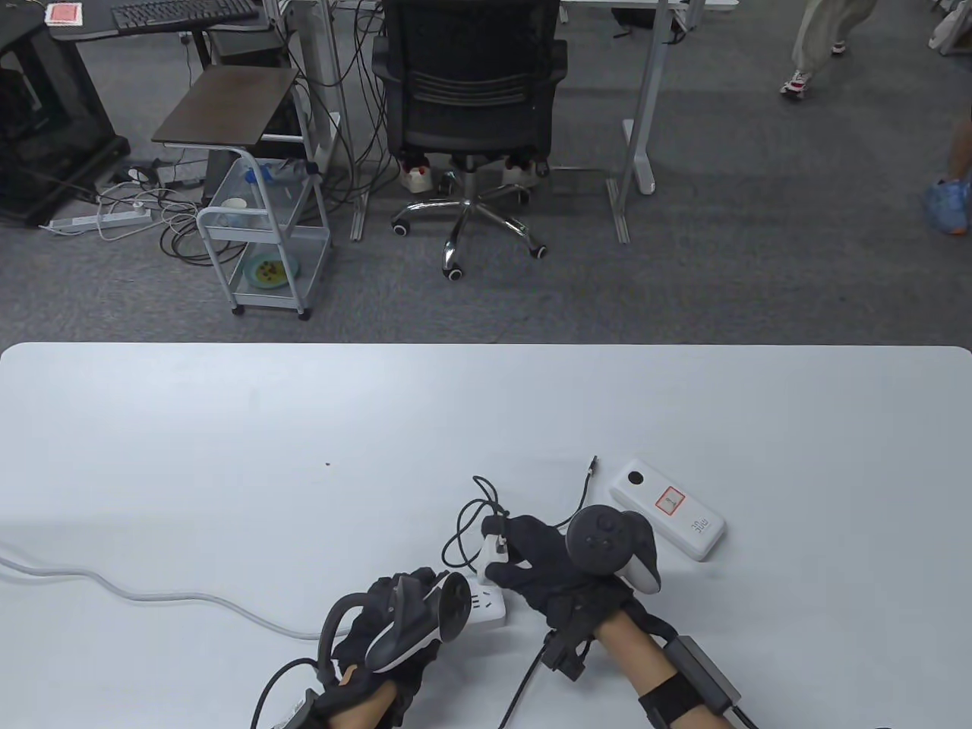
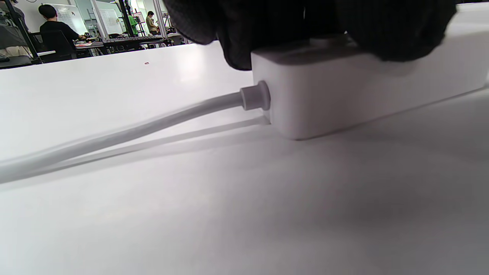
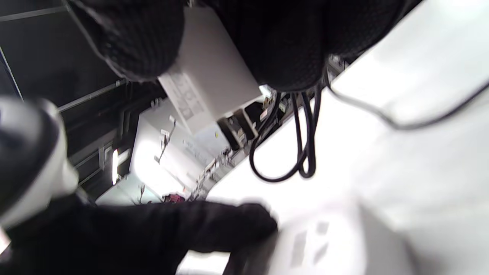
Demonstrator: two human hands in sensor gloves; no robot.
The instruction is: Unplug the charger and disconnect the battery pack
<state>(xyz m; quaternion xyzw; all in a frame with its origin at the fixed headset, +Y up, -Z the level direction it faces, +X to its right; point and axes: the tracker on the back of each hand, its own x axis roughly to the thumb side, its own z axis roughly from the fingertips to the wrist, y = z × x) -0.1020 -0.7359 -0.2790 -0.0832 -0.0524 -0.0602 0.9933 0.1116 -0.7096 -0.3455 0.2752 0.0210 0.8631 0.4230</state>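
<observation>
A white power strip (image 1: pixel 486 605) lies near the table's front edge. My left hand (image 1: pixel 437 585) presses down on it, with fingers (image 2: pixel 237 34) on top of the strip (image 2: pixel 344 88). My right hand (image 1: pixel 509 550) grips the white charger (image 1: pixel 495 543) between fingers (image 3: pixel 126 42). The charger (image 3: pixel 214 80) is held just above the strip (image 3: pixel 324 236), apart from it. The charger's black cable (image 1: pixel 463 524) loops on the table. The cable's free plug end (image 1: pixel 593 463) lies beside the white battery pack (image 1: pixel 668 509), not in it.
The strip's grey cord (image 1: pixel 152 596) runs left across the table and off its left edge; it also shows in the left wrist view (image 2: pixel 133 130). The battery pack lies right of my right hand. An office chair (image 1: pixel 471 99) and a cart (image 1: pixel 262 243) stand beyond the table.
</observation>
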